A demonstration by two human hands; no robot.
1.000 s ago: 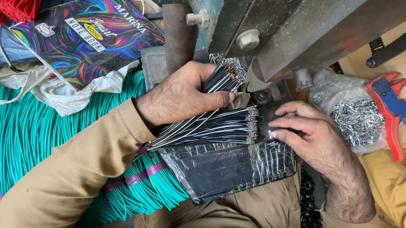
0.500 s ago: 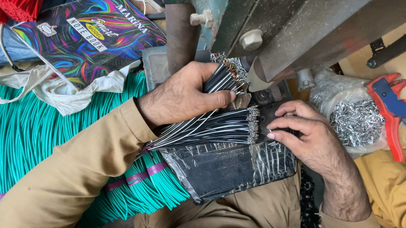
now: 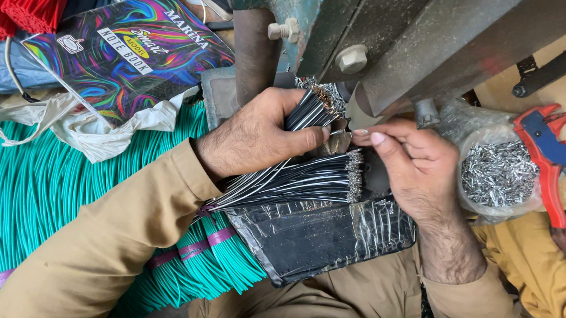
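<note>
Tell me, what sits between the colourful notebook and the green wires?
In the head view, a crumpled white plastic bag lies between the notebook and the green wire bundle, overlapping both edges.

Glossy black plastic insulation with bare metal tips is seen on the wire bundle [image 3: 295, 174], which is gripped by the left hand [image 3: 254, 136], while a tiny metal piece is pinched by the right hand [image 3: 409, 163]. The machine frame [image 3: 409, 40] is of rough, chipped painted metal. Shiny metal terminals [image 3: 497, 172] are kept in a clear plastic bag, and the green wires [image 3: 35, 185] look matt.

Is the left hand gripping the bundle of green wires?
No, the left hand grips black-and-white wires; the green wires lie underneath its sleeve.
</note>
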